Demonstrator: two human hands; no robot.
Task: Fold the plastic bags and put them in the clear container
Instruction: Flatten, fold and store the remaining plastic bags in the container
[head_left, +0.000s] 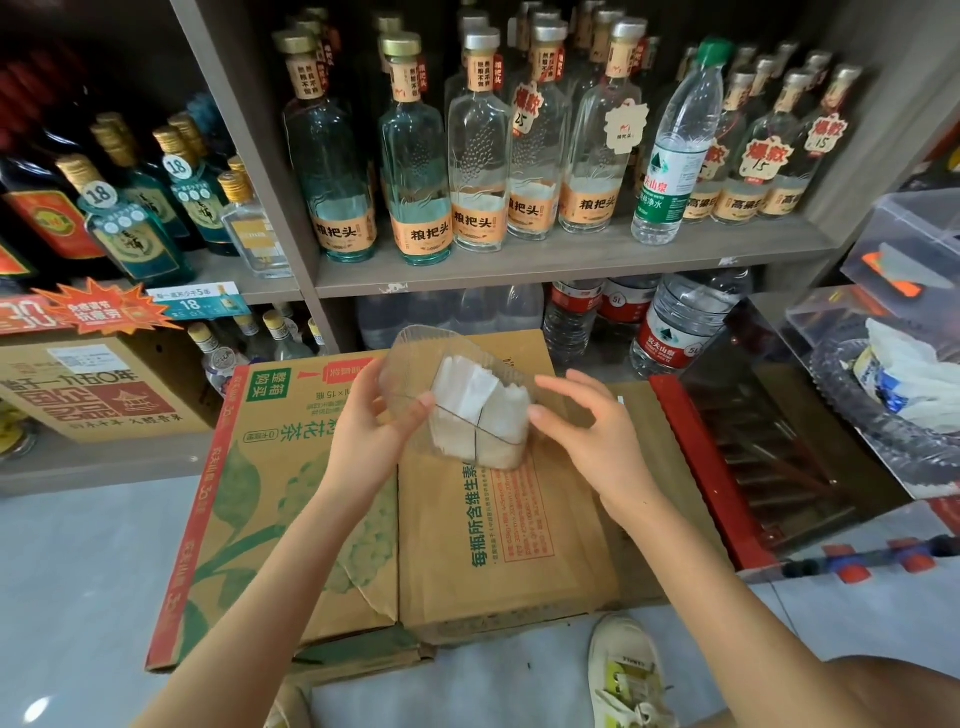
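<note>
A small clear container (415, 358) is held tilted above the cardboard boxes, in the middle of the view. Inside it lie folded white plastic bags (470, 395), pressed flat against the clear wall. My left hand (371, 421) grips the container's left side, thumb on the front and fingers behind. My right hand (587, 421) is at the container's right edge with fingers loosely extended; its thumb tip touches the edge and nothing is held in it.
Two cardboard boxes (467, 530) lie on the floor below my hands. Shelves of glass bottles (415, 156) stand behind. At right a red crate (727, 467) and clear bins, one holding crumpled white bags (909, 384). My shoe (623, 670) is near the boxes.
</note>
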